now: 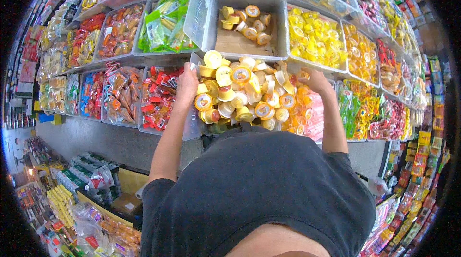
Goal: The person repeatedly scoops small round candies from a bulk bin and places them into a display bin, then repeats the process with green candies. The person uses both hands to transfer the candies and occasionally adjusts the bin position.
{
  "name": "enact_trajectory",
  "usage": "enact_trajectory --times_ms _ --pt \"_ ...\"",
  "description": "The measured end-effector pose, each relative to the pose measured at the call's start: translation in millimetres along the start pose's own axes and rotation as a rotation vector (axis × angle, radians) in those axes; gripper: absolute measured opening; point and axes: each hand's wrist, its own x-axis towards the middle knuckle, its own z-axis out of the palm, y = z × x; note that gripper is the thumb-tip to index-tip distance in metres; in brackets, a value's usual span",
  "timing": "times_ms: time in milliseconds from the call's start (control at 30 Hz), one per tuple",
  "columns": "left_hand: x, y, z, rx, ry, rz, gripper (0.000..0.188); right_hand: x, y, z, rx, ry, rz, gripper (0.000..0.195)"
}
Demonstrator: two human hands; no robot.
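Note:
A large heap of jelly or pudding cups (241, 88) with yellow, white and orange lids lies right in front of my body. At its left side, my left hand (188, 82) grips a clear plastic edge (194, 62), seemingly of a bin whose body the cups mostly hide. On the opposite side, my right hand (314, 80) has its fingers curled down by the orange cups (300, 107); what they hold cannot be made out. Just beyond the heap stands a translucent bin (248, 53) with several similar cups (252, 28) scattered on its cardboard-lined bottom.
Bins of green-wrapped snacks (165, 23) and yellow jelly cups (315, 37) flank the translucent bin. A clear plastic lid (198, 16) stands upright at its left wall. Red-wrapped snacks (158, 98) lie left of my left arm, pink sticks (313, 116) by my right. Grey floor (108, 145) shows behind.

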Motion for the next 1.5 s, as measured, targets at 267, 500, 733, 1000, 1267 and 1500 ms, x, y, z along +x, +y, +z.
enact_trajectory --times_ms 267,500,733,1000,1267,1500 --pt "-1.2 1.7 -1.0 -0.015 -0.002 0.005 0.024 135.4 -115.7 -41.5 0.179 0.004 -0.278 0.058" --pt "0.7 4.6 0.8 0.06 0.005 -0.004 0.023 236.6 -101.5 74.1 0.02 0.0 0.007 0.087" --pt "-4.9 4.7 -2.6 0.07 0.016 -0.052 0.024 154.5 -120.3 -2.1 0.358 0.071 -0.145 0.087" --pt "1.9 -1.4 1.5 0.052 -0.014 -0.035 0.027 -14.2 -35.0 -61.5 0.264 -0.425 -0.176 0.06" --pt "2.8 -2.1 0.5 0.044 -0.061 -0.056 0.028 -5.2 -10.8 -17.6 0.201 -0.056 -0.307 0.05" --pt "0.7 -5.4 0.5 0.049 -0.034 -0.067 0.027 119.4 -152.8 -46.9 0.154 -0.076 -0.289 0.049"
